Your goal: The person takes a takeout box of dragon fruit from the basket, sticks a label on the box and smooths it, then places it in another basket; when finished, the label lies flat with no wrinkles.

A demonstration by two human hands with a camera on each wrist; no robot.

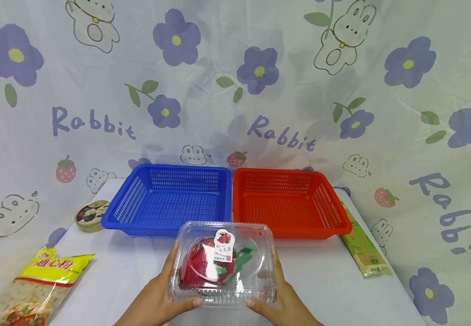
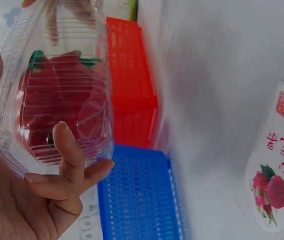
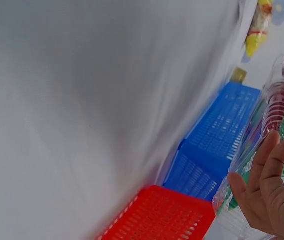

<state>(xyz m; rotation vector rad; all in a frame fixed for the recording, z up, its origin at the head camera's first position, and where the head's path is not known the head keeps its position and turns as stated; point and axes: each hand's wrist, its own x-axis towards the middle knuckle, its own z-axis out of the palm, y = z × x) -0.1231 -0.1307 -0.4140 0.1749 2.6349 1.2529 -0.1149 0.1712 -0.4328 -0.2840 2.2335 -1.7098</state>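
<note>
**Light, springy box (image 1: 229,271) of fruit, best carried from both ends**

The clear plastic box is held up in front of the blue basket (image 1: 184,206) and the red basket (image 1: 278,208), apparently off the table (image 1: 325,271). The hands are apart, one clamped on each end: the left hand (image 1: 160,292) and the right hand (image 1: 284,294) set their thumbs along the near edge, while the fingers curl against the sides.

The red and green fruit (image 1: 194,267) inside lies toward the person's left, so that end probably weighs more; the whole load should still be modest. The thin, ribbed walls look stiff enough to keep their shape under a gentle grip, but a hard squeeze would likely dent them or make the lid pop. Smooth plastic may slide against dry fingers, though the ribs and the crimped rim should give some purchase. The fruit seems firm yet could bruise, and it may roll if the box tips.

The sounder hold is low on both short ends, with fingers supporting the base and thumbs light on the rim, leaving the label (image 1: 224,246) and the lid's middle unpressed.
</note>
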